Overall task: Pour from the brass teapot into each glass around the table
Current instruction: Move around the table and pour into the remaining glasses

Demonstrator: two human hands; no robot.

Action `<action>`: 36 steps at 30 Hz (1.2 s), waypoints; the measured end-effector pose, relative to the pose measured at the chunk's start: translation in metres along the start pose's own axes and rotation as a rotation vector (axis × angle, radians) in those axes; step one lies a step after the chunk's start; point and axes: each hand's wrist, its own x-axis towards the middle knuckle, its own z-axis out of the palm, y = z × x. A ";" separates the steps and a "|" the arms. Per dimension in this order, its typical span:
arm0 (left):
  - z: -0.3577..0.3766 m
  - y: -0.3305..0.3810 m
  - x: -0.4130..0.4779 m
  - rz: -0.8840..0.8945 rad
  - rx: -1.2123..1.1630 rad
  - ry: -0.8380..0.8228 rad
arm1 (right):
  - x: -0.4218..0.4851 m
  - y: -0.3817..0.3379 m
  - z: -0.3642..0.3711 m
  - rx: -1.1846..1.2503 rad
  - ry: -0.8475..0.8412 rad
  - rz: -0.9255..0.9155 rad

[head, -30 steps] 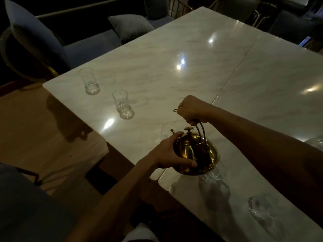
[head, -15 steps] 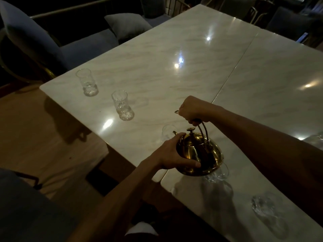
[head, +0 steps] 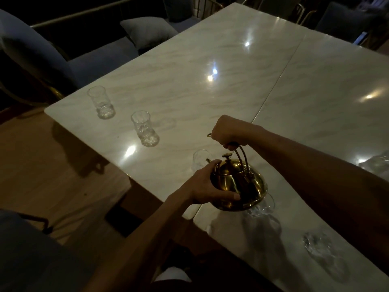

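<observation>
Both hands grasp the brass teapot (head: 239, 184), tilted at the glass (head: 200, 160) beside it; other glasses' fill is unclear.

Your two forearms enter bare from the lower edge, with no sleeve showing on either as far up as the view reaches. Your left hand (head: 207, 186) and right hand (head: 228, 131) wear no glove, ring, or watch that the dim light lets you make out. Both wrists look uncovered too.
</observation>
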 end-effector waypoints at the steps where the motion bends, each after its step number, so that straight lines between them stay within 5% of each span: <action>1: 0.000 0.000 0.000 0.000 0.000 -0.001 | 0.000 0.000 0.000 0.002 0.002 0.001; 36: 0.008 0.010 0.000 -0.012 0.005 -0.003 | -0.003 0.005 -0.006 -0.021 0.009 0.003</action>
